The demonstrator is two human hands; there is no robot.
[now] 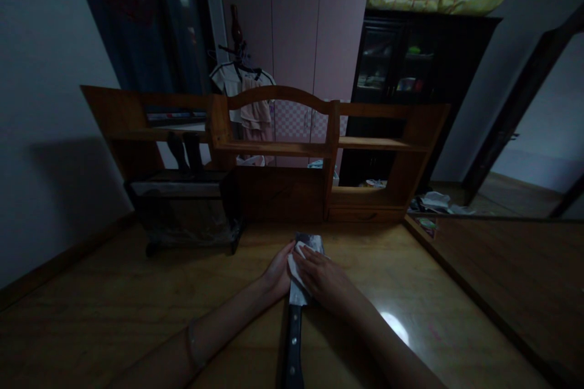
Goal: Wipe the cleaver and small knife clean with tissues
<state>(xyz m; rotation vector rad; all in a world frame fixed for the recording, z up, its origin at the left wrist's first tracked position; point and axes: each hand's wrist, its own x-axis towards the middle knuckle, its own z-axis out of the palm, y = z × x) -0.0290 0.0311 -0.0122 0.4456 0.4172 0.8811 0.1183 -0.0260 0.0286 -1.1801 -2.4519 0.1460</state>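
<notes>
A cleaver [294, 335] with a black riveted handle points away from me over the tabletop, its handle toward my body. My left hand [277, 271] is closed along the left side of the blade; its fingers are partly hidden. A white cloth or tissue [294, 264] lies over the blade under my right hand [323, 275], whose fingers press it against the metal. The far end of the blade and the part beside the handle show past the cloth. Neither hand touches the handle.
A wooden table [219, 316] carries a wooden shelf unit [274, 147] along its back. At left on it stands a dark knife rack [182, 213] with black handles sticking up. A raised wooden edge [456, 279] borders the table on the right. Wardrobes stand behind.
</notes>
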